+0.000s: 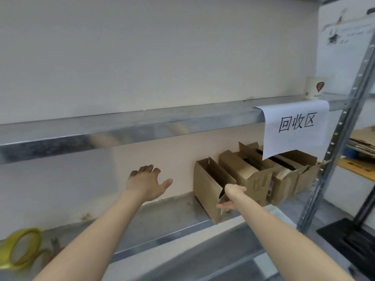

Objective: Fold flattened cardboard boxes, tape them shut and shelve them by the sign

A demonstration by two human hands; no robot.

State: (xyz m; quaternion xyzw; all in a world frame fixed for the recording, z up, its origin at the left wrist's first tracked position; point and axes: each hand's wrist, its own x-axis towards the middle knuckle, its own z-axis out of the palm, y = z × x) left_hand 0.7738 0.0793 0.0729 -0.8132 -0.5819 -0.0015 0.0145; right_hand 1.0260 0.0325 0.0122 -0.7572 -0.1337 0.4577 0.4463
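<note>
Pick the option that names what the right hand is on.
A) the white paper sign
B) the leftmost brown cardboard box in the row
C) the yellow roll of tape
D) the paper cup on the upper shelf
B: the right hand holds the near end of the leftmost brown cardboard box, which stands on the grey metal shelf.

Boxes stand on the shelf under the sign; tape roll far left.
</note>
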